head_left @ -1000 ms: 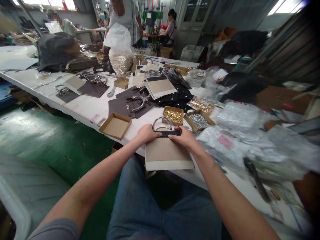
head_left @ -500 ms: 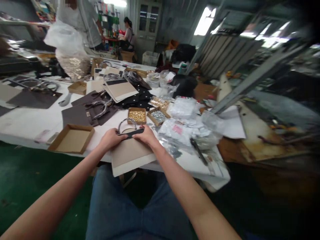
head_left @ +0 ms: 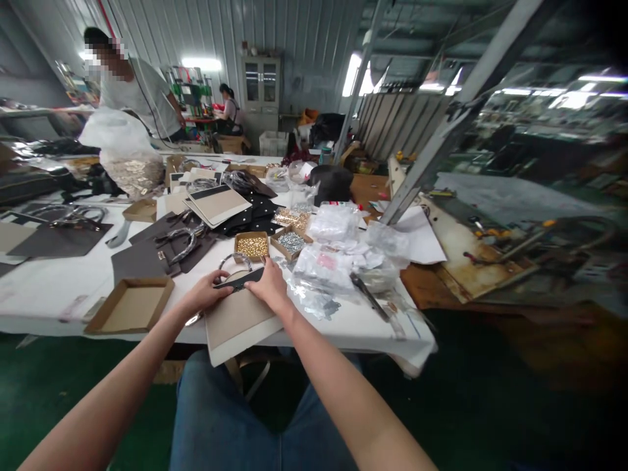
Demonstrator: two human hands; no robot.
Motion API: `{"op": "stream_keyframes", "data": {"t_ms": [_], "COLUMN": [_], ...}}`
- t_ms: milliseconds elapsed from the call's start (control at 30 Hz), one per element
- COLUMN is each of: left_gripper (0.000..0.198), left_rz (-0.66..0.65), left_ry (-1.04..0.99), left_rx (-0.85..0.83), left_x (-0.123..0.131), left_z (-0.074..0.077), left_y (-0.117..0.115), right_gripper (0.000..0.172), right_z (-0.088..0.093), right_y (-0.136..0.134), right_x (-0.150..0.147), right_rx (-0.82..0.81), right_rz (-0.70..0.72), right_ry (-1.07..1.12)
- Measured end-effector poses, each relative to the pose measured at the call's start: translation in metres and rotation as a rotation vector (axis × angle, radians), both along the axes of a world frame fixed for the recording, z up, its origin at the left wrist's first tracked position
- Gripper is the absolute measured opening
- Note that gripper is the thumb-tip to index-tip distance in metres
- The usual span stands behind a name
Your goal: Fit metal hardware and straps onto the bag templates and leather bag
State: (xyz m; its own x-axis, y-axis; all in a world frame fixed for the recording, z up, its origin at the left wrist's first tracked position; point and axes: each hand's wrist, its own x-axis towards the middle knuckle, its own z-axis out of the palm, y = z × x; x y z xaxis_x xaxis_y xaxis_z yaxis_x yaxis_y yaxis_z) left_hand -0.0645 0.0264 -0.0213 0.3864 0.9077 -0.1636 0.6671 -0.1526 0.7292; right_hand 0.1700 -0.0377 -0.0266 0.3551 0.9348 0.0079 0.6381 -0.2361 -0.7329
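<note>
A beige bag panel with a black top strip lies at the near edge of the white table, its lower end hanging over the edge. My left hand grips the strip's left end with curled fingers. My right hand presses down on the strip's right end. A curved silver handle sits just behind the panel. Two small boxes stand beyond it, one of gold studs, one of silver studs.
An empty cardboard tray lies left of my hands. Brown leather pieces with handles and stacked panels lie farther back. Plastic bags crowd the right end. A person stands at the far left; another sits at a machine behind.
The view swung right and up, showing the table's right end and the hall. Both hands stay on the panel's black strip, and the panel now lies slightly turned.
</note>
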Motion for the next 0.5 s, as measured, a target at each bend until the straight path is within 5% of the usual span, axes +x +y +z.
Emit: {"op": "stream_keyframes", "data": {"t_ms": [200,500], "left_gripper": [0.079,0.075], "left_rz": [0.024,0.070], "left_ry": [0.015,0.042], "left_rx": [-0.079,-0.107], "left_x": [0.007,0.014], "left_z": [0.011,0.003], "left_y": [0.004,0.010], "right_gripper": [0.107,0.088], "right_z": [0.007,0.006], "right_y": [-0.004,-0.024], "right_x": [0.004,0.014], "right_rx": [-0.043,0.039], "right_rz": [-0.001,0.038], "right_ry": [-0.027,-0.028]}}
